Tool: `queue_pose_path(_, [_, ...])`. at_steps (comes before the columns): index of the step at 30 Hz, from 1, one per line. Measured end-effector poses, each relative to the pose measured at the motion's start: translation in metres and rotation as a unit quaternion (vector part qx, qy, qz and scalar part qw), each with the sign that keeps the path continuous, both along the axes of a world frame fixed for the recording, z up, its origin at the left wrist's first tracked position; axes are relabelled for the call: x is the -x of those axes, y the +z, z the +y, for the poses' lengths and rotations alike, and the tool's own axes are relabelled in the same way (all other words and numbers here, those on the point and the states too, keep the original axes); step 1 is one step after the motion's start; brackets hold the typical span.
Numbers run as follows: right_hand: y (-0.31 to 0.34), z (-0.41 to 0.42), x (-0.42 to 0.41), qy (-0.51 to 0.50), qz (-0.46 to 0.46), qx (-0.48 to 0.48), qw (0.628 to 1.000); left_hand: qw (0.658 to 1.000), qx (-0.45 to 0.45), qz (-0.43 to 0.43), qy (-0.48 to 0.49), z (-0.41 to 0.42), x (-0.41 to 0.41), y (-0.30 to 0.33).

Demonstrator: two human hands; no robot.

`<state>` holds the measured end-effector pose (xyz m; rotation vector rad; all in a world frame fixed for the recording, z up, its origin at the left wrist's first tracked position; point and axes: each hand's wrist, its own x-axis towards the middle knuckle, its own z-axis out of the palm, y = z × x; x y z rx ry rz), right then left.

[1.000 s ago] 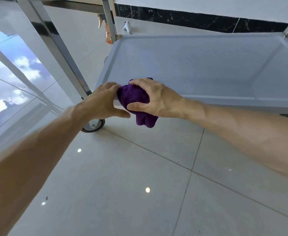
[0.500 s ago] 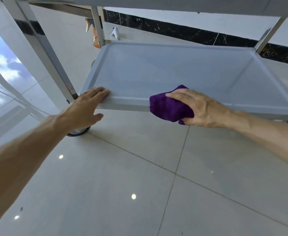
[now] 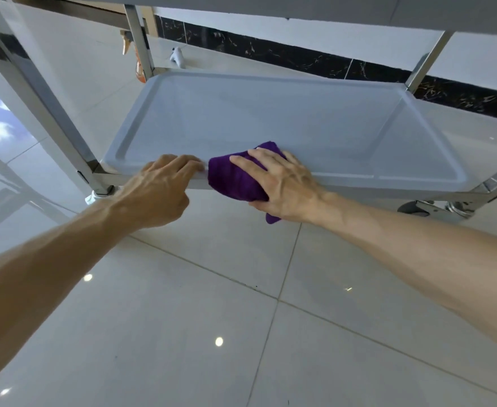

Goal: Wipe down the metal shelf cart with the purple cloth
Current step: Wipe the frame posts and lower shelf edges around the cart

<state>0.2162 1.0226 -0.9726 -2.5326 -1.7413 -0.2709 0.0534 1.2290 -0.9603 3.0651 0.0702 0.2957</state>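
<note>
Purple cloth (image 3: 235, 180); pale grey shelf (image 3: 270, 118); black veined skirting (image 3: 300, 58).

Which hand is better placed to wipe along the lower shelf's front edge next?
Right. The right hand already holds the purple cloth against the front rim of the lower shelf. The left hand holds no cloth; its fingers curl over the rim beside it, seemingly steadying the cart.
</note>
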Motion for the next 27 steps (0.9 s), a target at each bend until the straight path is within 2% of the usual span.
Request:
queue_pose_path(4, [0.005,-0.075,-0.036,-0.006,-0.001,-0.001,1.0,0.999,-0.034,-0.022,-0.015,0.008,0.002,-0.009])
queue_pose_path(8, [0.009,-0.168,-0.079,-0.079,0.023,0.009,0.997,0.998,-0.062,-0.014,0.003,0.004,-0.008,-0.004])
queue_pose_path(11, [0.012,-0.207,-0.095,-0.125,0.034,0.003,0.992,0.998,-0.069,-0.003,0.012,-0.01,-0.027,0.009])
queue_pose_path(16, [0.003,-0.181,-0.082,-0.112,-0.012,-0.022,0.993,0.998,0.018,0.051,-0.008,-0.075,-0.077,0.014])
queue_pose_path(19, [-0.002,-0.152,-0.072,-0.082,-0.017,-0.015,0.996,0.997,-0.001,0.081,-0.009,-0.107,-0.101,0.006])
queue_pose_path(24, [0.001,-0.157,-0.088,-0.04,0.02,0.005,0.999,0.999,-0.026,0.041,-0.013,-0.105,-0.105,-0.002])
queue_pose_path(27, [0.007,-0.19,-0.104,-0.056,0.056,0.017,0.997,0.999,-0.02,0.027,-0.037,-0.098,-0.099,-0.003])
